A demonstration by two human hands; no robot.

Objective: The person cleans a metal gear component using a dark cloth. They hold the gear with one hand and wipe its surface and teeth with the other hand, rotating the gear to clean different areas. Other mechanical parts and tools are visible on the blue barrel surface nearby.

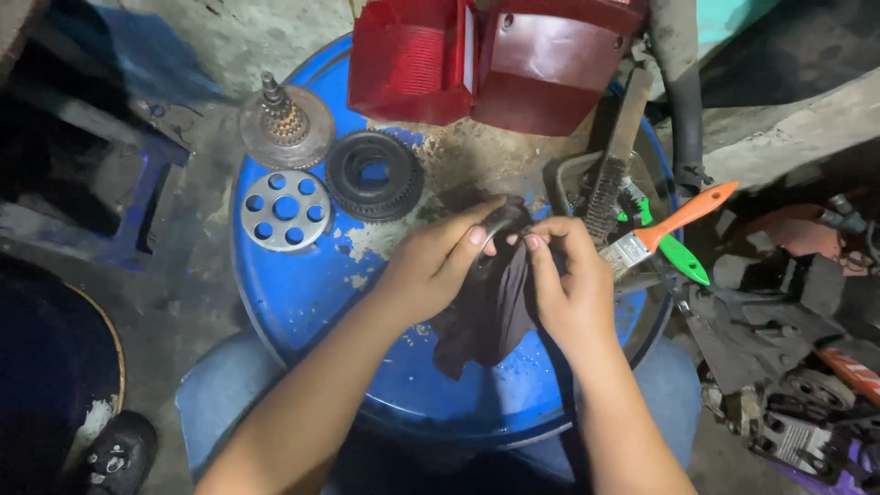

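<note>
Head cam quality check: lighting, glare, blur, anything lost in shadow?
Head view: light falls mainly on the blue drum top, with glare on the red plastic housing; both hands, left hand and right hand, are sharp, but the dark rag and ring-shaped part merge; corners and right-side clutter sink into shadow.

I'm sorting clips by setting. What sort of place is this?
Likely a small mechanic's repair shop. Both hands, left hand and right hand, wipe a dark ring with a rag over a blue drum bearing a gear and wire brush.
</note>
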